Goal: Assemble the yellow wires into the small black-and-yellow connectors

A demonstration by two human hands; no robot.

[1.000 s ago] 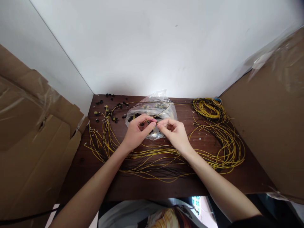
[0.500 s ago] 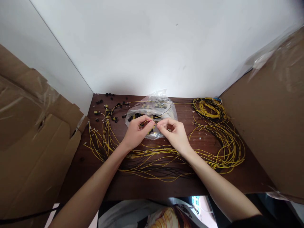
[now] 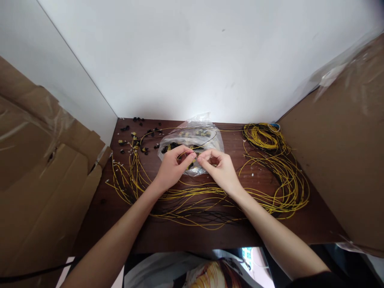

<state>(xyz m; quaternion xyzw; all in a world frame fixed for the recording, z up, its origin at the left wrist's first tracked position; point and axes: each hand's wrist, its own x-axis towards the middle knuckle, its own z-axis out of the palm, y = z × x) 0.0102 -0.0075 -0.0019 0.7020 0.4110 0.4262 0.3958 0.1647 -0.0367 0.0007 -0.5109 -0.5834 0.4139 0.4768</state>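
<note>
In front of me, over a clear plastic bag, my left hand and my right hand meet almost fingertip to fingertip. The left thumb and forefinger pinch a thin wire, with yellow and black strands curving up behind them. My right thumb and forefinger are also closed, at the wire's end; the exact bit between them is too small to make out. Small black and yellow parts lie inside the bag. Below both wrists runs a long bundle of yellow and black wires across the brown table.
A coil of yellow and black wire lies at the back right. Loose black and yellow parts are scattered at the back left, near white-tipped wire ends. Cardboard stands on the left and right; a white wall closes the back.
My fingertips have come very slightly closer together, the right ones shifting a little left. Everything else stays where it was.
</note>
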